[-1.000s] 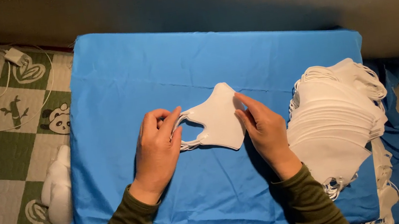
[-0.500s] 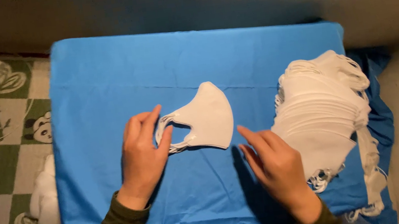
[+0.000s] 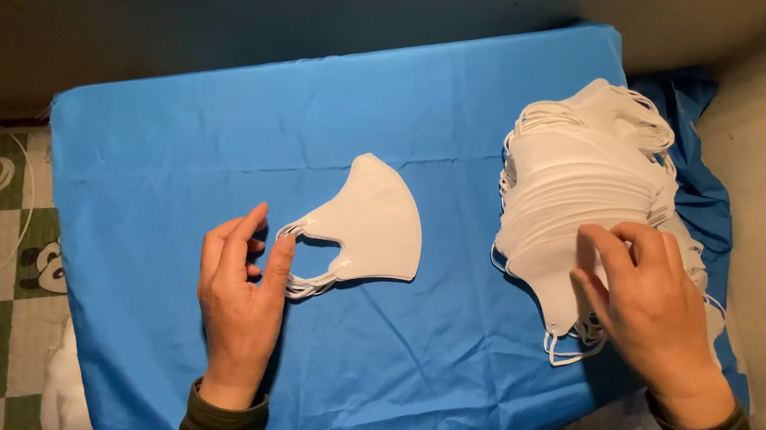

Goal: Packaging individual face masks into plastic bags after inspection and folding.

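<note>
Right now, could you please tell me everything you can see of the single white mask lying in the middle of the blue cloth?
The single white mask is folded flat, with a curved, pointed outline and thin white ear loops bunched at its left end. It looks like soft, smooth fabric, clean and uncreased. It lies on the blue cloth, apart from the pile of masks to its right. The left hand touches its loops with the thumb and fingertips; the right hand is away on the pile.

Left hand loosely open, right hand palm-down, fingers spread.
</note>
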